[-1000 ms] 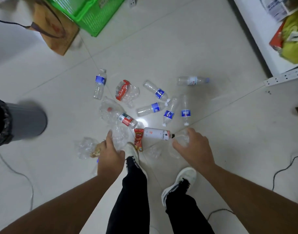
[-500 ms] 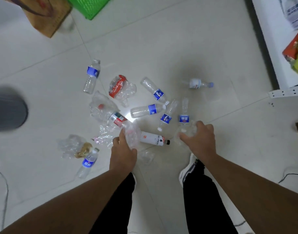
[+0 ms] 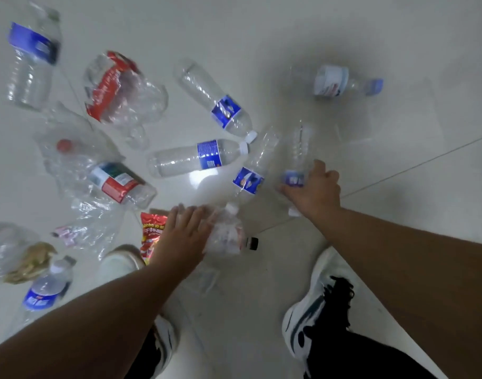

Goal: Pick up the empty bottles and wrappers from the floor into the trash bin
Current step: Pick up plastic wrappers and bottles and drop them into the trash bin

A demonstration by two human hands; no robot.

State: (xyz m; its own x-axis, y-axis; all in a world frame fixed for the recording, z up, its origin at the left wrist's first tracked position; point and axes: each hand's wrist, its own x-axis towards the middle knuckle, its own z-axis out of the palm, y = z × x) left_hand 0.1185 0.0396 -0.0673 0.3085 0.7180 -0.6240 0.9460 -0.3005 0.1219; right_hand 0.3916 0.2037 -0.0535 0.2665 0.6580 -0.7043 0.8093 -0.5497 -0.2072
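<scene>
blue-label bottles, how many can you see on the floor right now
6: one top left, one lower left, two in the middle, one beside them, one at the right hand. More may hide under the clear wrappers.

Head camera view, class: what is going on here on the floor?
A person is bent over a scatter of empty plastic bottles and wrappers on a tiled floor. The left hand grips a crumpled bottle, and the right hand closes on a blue-labelled bottle. No bin shows; most litter remains.
</scene>
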